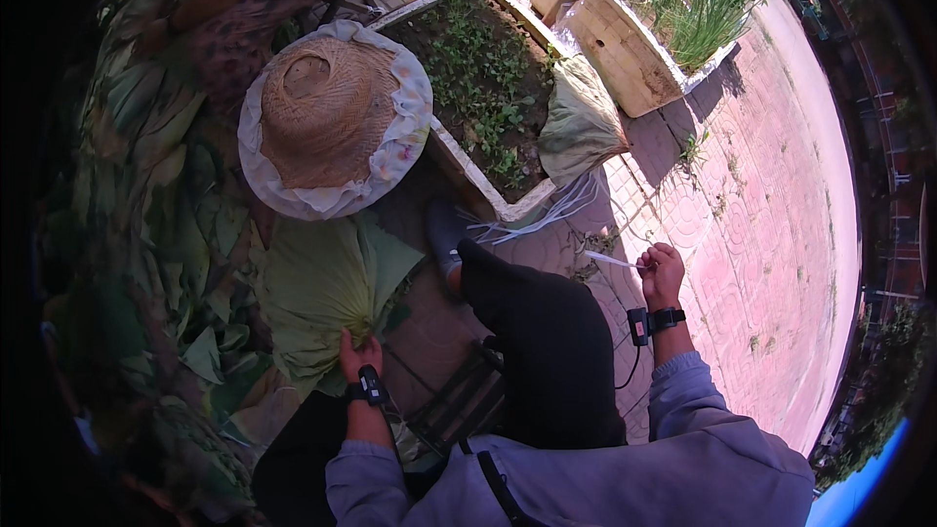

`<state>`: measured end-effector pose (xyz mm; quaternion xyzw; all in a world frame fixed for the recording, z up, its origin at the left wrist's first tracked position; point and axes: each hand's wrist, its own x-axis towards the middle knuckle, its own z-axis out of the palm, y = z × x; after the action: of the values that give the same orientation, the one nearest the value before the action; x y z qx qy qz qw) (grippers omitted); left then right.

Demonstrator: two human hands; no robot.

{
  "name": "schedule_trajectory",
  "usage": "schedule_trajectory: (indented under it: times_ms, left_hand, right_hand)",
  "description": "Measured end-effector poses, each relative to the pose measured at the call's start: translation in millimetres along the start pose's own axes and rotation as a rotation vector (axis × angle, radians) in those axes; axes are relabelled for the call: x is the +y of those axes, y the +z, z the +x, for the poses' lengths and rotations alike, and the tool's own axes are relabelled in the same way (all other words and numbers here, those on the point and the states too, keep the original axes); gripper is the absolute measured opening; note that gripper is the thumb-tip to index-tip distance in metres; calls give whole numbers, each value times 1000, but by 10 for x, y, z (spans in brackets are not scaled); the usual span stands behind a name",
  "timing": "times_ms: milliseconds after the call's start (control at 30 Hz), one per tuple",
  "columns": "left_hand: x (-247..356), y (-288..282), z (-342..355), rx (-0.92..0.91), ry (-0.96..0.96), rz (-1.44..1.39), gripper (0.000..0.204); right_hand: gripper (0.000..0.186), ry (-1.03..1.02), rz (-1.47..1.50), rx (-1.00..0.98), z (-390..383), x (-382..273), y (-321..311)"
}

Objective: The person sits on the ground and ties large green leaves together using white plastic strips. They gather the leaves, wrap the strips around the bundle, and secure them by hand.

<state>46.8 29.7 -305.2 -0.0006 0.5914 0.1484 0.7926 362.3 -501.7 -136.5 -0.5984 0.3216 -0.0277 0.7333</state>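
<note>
Many broad leaves (200, 229) heap along the left, across from a soil-filled planter box (457, 158). Between them, below a straw hat (327, 102), lies a pleated leaf bundle (317, 293), possibly lotus, though shade makes that uncertain. The left hand (361, 358) is closed on the bundle's gathered end. Well apart over the paving, the right hand (663, 273) is curled, thumb and fingertips pinching a thin white strip (612, 260). Gathering before tying seems in hand; the next move likely calls for bringing the strip to that end while the pleats stay gripped.
</note>
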Motion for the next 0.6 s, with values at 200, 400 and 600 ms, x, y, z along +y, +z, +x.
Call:
schedule_trajectory:
  times_ms: [200, 400, 600]
  left_hand:
    - [42, 44, -5, -39, -11, -139, 41]
    - [128, 239, -176, -64, 126, -180, 36]
    - [433, 497, -547, -167, 217, -227, 24]
  right_hand:
    - [14, -178, -180, -106, -499, -817, 210]
    - [16, -329, -231, -386, -1323, -1545, 897]
    - [15, -347, -363, -715, -2144, -1991, 1584]
